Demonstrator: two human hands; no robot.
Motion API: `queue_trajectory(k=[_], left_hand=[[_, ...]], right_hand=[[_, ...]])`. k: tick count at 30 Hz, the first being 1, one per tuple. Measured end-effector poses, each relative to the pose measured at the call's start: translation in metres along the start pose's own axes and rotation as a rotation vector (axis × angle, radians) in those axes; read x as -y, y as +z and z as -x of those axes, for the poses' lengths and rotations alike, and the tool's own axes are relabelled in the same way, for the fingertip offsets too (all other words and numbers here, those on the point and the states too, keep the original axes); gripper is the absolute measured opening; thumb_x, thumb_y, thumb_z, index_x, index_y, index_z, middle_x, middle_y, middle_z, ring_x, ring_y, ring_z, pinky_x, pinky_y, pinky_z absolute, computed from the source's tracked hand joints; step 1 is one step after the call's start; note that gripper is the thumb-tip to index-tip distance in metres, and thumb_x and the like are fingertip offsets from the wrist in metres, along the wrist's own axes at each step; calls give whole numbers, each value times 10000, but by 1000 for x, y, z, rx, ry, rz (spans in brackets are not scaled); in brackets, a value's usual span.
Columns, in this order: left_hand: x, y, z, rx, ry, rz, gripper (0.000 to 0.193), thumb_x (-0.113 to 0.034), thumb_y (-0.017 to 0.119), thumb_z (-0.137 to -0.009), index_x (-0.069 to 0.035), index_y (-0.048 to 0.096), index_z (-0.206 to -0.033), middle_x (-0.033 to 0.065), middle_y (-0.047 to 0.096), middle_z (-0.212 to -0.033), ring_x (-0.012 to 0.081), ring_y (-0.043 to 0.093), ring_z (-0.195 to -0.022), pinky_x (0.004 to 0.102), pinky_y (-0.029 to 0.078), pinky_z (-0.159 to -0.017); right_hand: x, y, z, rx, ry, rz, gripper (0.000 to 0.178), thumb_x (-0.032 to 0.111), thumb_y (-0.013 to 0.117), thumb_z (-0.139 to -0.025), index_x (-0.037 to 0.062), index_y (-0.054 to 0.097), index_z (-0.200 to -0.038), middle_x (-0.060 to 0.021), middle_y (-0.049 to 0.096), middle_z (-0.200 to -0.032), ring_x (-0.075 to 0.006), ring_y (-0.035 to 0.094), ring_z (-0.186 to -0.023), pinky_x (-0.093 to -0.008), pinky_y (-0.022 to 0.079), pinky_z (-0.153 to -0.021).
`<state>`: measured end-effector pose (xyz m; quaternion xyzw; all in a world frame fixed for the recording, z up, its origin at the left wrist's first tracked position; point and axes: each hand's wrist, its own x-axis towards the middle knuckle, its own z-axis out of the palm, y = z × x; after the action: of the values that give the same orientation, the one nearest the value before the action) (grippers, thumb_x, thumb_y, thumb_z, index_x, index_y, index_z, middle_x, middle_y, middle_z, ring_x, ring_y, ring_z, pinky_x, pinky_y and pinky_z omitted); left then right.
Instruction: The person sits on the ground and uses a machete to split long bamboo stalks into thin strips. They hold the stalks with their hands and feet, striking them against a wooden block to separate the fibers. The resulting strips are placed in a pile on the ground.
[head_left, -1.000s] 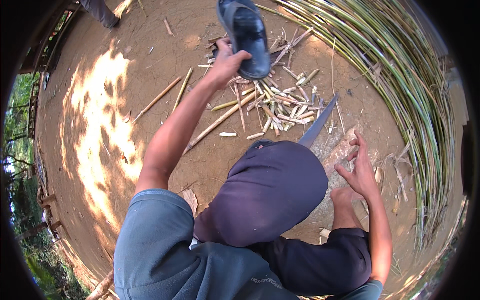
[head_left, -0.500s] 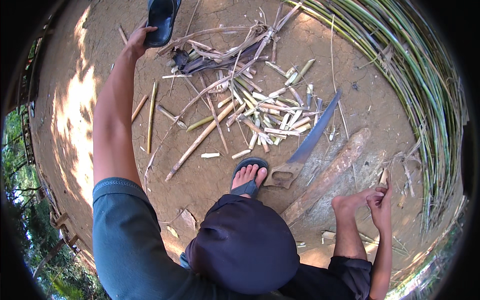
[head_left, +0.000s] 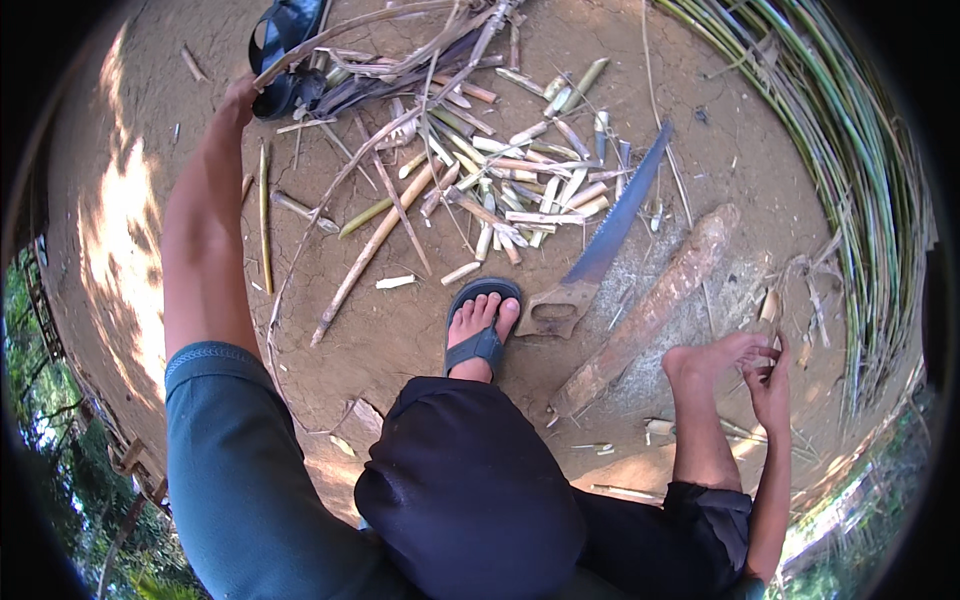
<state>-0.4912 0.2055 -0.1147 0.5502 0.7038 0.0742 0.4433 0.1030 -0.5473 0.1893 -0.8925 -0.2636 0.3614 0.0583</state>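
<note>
Currently my left hand [head_left: 240, 100] grips the dark sandal [head_left: 285, 45] at the ground's far edge; right hand [head_left: 772, 385] rests loosely open against my bare foot [head_left: 715, 360]. Next, probably: carry sandal to foot.

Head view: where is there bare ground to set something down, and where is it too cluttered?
Bare dirt lies between the left forearm and the long cane, and beyond the saw toward the bamboo strips. Crowded: the pile of cut pieces ahead of the sandalled foot, and around the log.
</note>
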Motion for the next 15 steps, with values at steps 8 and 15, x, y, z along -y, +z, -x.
queue_trajectory(k=[8, 15], left_hand=[[20, -16, 65, -1001, -94, -339, 633, -419, 677, -779, -24, 556, -1259, 418, 358, -1303, 521, 342, -1243, 578, 309, -1032], [6, 60, 266, -701, 504, -241, 397, -329, 710, -804, -123, 658, -1139, 310, 427, -1175, 400, 405, -1144, 498, 326, -1002]], right_hand=[[-27, -20, -25, -139, -73, -24, 607, 176, 692, -870, 44, 411, -1391, -95, 580, -1101, -147, 556, -808, -294, 487, -745], [-228, 109, 42, -619, 172, -501, 608, 343, 748, -825, 34, 518, -1296, -125, 610, -1092, -225, 607, -895, -332, 496, -825]])
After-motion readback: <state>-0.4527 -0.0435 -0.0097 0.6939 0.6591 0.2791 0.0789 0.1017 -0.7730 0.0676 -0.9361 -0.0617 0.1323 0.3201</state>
